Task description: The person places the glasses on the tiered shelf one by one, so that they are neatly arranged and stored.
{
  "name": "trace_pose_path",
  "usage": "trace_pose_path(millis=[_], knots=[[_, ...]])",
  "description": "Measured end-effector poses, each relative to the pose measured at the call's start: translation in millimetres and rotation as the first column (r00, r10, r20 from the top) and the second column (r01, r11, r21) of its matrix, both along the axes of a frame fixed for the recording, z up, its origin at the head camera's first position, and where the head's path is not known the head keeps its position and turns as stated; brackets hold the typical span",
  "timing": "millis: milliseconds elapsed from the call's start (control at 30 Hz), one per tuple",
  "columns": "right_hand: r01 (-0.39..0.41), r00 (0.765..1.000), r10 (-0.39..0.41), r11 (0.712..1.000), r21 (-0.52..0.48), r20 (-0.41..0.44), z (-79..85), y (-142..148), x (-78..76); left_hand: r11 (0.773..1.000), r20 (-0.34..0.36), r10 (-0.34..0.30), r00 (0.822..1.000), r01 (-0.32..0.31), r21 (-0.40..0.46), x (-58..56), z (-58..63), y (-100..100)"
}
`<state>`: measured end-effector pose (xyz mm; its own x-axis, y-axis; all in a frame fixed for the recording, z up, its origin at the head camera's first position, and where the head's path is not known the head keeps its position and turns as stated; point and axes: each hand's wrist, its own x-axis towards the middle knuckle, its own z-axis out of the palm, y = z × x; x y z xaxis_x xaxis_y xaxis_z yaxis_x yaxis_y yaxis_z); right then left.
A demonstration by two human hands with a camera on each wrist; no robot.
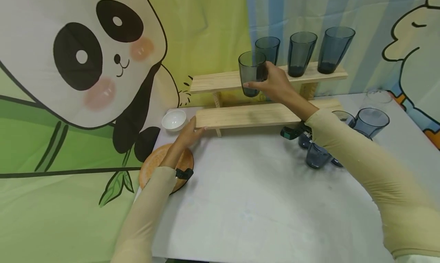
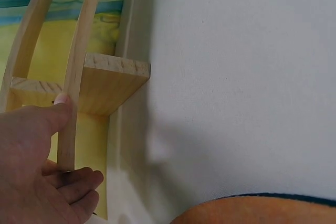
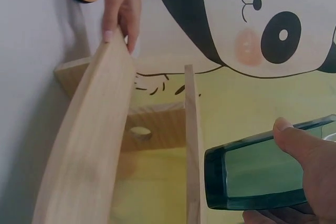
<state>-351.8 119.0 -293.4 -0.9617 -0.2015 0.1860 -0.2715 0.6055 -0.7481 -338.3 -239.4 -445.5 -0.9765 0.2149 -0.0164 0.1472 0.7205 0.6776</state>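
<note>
So, one dark tinted glass [image 1: 248,70] is up at the front of the upper board [image 1: 213,81], right hand [image 1: 275,81] wrapped partway round it, thumb opposite fingers. Left hand [image 1: 187,135] has thumb and fingers pinching the lower board's [image 1: 247,115] left end. Three similar glasses [image 1: 301,54] stand up top.
</note>
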Motion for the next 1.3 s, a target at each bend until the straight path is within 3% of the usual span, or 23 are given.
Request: trace_pose_path(millis=[400, 700, 1300], knots=[[0.037, 0.999, -0.037, 0.999, -0.011, 0.037, 19.8, -47.8, -45.1, 1.000, -0.018, -0.007, 1.000, 0.007, 0.014, -0.6, -3.9, -0.1], [0.109, 0.992, -0.107, 0.994, -0.028, 0.071, 13.2, -59.9, -67.2, 1.000, -0.010, -0.005, 1.000, 0.006, 0.010, 0.3, -5.0, 1.3], [0.146, 0.984, -0.140, 0.988, -0.047, 0.109, 1.4, -78.8, -81.8, 0.999, -0.013, 0.020, 1.000, -0.020, 0.028, 2.6, -1.4, 2.8]])
